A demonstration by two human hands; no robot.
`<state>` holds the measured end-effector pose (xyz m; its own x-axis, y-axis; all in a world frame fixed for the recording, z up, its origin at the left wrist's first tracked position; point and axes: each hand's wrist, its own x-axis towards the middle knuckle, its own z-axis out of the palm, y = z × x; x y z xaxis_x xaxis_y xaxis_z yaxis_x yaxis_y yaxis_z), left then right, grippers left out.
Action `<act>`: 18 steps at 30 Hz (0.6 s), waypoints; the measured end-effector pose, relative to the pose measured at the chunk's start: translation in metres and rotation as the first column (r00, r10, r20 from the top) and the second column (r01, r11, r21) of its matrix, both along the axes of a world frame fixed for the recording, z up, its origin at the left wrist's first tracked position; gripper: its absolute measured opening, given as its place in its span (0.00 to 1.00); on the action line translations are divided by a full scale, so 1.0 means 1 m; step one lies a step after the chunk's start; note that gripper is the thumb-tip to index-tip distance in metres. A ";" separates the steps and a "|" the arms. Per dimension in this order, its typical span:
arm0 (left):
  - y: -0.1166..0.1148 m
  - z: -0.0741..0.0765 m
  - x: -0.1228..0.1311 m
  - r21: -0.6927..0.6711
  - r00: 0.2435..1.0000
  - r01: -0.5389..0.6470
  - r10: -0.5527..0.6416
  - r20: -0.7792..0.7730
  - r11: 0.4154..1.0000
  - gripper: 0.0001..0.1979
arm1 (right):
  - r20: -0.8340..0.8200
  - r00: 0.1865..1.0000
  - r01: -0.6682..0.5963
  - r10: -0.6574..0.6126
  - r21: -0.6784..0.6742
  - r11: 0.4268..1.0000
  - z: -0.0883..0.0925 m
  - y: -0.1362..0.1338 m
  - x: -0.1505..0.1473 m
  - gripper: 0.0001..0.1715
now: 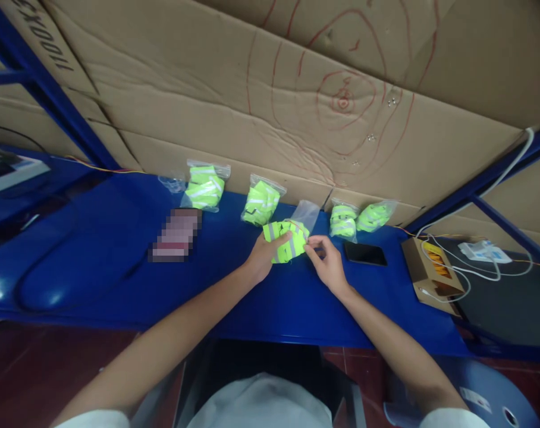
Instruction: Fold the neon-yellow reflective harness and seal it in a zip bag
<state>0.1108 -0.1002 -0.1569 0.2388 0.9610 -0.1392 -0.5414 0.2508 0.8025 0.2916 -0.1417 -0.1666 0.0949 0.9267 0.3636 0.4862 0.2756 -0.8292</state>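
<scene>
A folded neon-yellow reflective vest (284, 246) with grey-white stripes is held above the blue table (270, 315). My left hand (261, 257) grips its left side, thumb lying across the top. At the right edge, the fingertips of my right hand (327, 259) are pinched together on the vest. Just behind it lies a clear plastic bag (306, 214), partly covered by the vest. Along the cardboard wall stand similar vests in clear zip bags: two on the left, a bagged vest (204, 187) and another bagged vest (261, 201), and two on the right (342, 220).
A black phone (365, 254) lies right of my right hand. Beyond it are an open cardboard box (433, 273) with orange contents and white cables (479, 272). A pixelated pink object (176, 236) sits at left. Behind rises a cardboard wall (207, 89) with red rings.
</scene>
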 end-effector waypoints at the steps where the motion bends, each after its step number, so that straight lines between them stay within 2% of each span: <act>1: 0.000 -0.001 -0.001 0.001 1.000 -0.007 0.007 0.002 1.000 0.30 | 0.008 1.000 -0.016 0.016 0.008 1.000 0.000 0.002 -0.003 0.13; 7: 0.004 -0.002 -0.001 0.006 1.000 -0.003 0.004 -0.018 1.000 0.31 | -0.051 0.999 0.006 -0.003 0.055 0.998 -0.010 0.002 -0.010 0.14; 10: 0.005 -0.004 -0.001 -0.007 0.996 -0.023 0.022 -0.085 1.000 0.32 | -0.049 0.999 -0.011 0.013 0.038 0.999 -0.015 0.001 -0.008 0.16; 14: 0.003 -0.008 0.000 0.002 0.976 -0.059 0.058 -0.208 0.998 0.32 | 0.034 0.999 0.006 -0.006 0.009 1.000 -0.016 -0.001 -0.004 0.13; 18: 0.000 -0.012 0.004 0.125 0.939 -0.130 0.163 -0.303 0.984 0.33 | 0.110 0.994 -0.003 0.003 0.003 1.000 -0.017 -0.001 0.000 0.11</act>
